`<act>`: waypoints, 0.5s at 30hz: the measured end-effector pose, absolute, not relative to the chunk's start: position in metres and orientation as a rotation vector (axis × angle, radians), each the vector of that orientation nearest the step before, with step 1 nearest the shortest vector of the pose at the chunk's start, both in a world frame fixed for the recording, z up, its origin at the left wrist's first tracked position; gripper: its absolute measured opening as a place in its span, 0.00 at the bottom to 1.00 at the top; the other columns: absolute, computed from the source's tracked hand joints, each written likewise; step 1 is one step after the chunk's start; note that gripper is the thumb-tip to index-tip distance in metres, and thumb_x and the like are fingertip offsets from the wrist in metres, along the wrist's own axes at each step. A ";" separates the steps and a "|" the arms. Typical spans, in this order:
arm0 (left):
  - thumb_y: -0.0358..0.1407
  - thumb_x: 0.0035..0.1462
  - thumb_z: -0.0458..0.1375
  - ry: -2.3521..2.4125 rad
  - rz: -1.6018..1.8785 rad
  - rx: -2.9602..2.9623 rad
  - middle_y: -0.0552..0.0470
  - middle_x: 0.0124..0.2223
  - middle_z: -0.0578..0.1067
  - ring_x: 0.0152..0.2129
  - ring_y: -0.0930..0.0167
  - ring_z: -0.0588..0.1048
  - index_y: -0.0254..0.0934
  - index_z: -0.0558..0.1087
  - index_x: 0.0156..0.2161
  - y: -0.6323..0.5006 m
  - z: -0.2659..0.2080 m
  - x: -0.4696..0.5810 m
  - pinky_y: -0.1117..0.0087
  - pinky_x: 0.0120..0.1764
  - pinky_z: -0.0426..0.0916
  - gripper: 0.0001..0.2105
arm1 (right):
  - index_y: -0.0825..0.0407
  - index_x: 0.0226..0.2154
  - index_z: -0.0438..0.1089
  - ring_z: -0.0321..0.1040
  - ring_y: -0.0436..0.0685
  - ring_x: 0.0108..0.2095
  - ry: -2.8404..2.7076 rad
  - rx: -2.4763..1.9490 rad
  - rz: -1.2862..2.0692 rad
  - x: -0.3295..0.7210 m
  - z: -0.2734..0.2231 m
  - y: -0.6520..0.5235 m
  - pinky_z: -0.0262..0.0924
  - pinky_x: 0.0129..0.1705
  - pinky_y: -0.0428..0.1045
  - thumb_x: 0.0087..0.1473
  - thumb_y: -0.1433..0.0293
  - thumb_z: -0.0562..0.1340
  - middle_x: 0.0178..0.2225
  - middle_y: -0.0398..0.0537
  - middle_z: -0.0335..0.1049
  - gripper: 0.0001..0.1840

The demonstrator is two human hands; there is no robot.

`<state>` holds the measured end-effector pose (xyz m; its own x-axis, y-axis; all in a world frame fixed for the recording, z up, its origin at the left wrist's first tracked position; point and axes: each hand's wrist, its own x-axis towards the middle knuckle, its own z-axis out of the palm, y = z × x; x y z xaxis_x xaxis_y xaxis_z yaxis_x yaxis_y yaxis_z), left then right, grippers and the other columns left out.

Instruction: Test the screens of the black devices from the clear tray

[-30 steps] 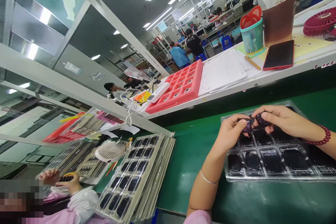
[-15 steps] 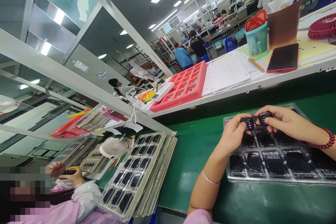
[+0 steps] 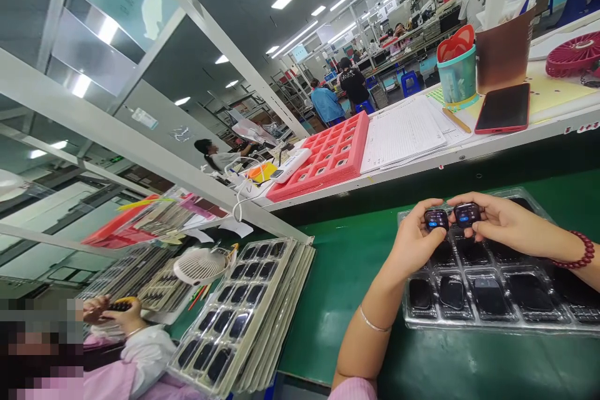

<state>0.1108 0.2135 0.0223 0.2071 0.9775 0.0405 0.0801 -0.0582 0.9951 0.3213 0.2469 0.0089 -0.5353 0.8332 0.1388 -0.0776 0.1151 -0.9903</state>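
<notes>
In my left hand (image 3: 419, 234) is a small black smartwatch body (image 3: 436, 219) with its screen lit, the thumb at its lower edge. A second lit smartwatch body (image 3: 467, 215) is pinched in my right hand (image 3: 499, 217), close beside the first. Both screens face me and show small blue and white marks. Below the hands lies a clear plastic tray (image 3: 482, 323), its pockets holding several dark watch bodies such as the watch in the front row (image 3: 490, 295). The forearms and hands hide part of the tray's back rows.
Stacked trays of dark watches (image 3: 262, 325) stand to the left, near a white fan (image 3: 201, 264). A shelf above holds a red foam tray (image 3: 328, 156), papers (image 3: 403, 131), a phone (image 3: 504, 108) and a teal cup (image 3: 457, 75). A co-worker's hands (image 3: 115, 312) show at far left.
The two watch screens now face me more fully and show lit displays, where earlier they were tilted with faint purplish marks. Both hands have turned slightly; the tray stays in place.
</notes>
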 end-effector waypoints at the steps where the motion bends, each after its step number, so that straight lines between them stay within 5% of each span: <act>1: 0.31 0.53 0.62 1.083 1.045 1.393 0.49 0.40 0.78 0.34 0.71 0.75 0.36 0.73 0.52 0.214 0.022 0.110 0.71 0.37 0.71 0.19 | 0.48 0.51 0.76 0.76 0.58 0.32 -1.637 -0.757 1.527 0.322 0.007 0.248 0.76 0.34 0.52 0.55 0.59 0.71 0.39 0.50 0.79 0.22; 5: 0.43 0.64 0.56 1.119 1.028 1.382 0.49 0.34 0.77 0.24 0.74 0.72 0.34 0.76 0.47 0.214 0.022 0.109 0.70 0.32 0.71 0.16 | 0.50 0.47 0.78 0.76 0.57 0.29 -1.601 -0.758 1.576 0.324 0.004 0.252 0.76 0.32 0.52 0.62 0.49 0.63 0.36 0.51 0.79 0.24; 11: 0.38 0.55 0.66 1.043 1.016 1.379 0.48 0.41 0.79 0.30 0.73 0.75 0.37 0.73 0.56 0.215 0.022 0.108 0.70 0.38 0.73 0.24 | 0.47 0.51 0.75 0.75 0.56 0.29 -1.611 -0.752 1.538 0.322 0.007 0.249 0.75 0.31 0.50 0.54 0.57 0.73 0.36 0.47 0.78 0.24; 15: 0.46 0.65 0.54 1.117 0.979 1.433 0.47 0.35 0.79 0.23 0.74 0.73 0.33 0.78 0.49 0.215 0.021 0.106 0.72 0.29 0.69 0.19 | 0.51 0.44 0.78 0.74 0.55 0.26 -1.612 -0.761 1.554 0.324 0.007 0.251 0.73 0.29 0.50 0.62 0.49 0.64 0.33 0.49 0.78 0.23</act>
<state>0.1064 0.2149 0.0208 0.2373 0.9714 0.0087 0.1358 -0.0420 0.9898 0.3240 0.2508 0.0071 -0.5358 0.8364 0.1156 -0.0850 0.0828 -0.9929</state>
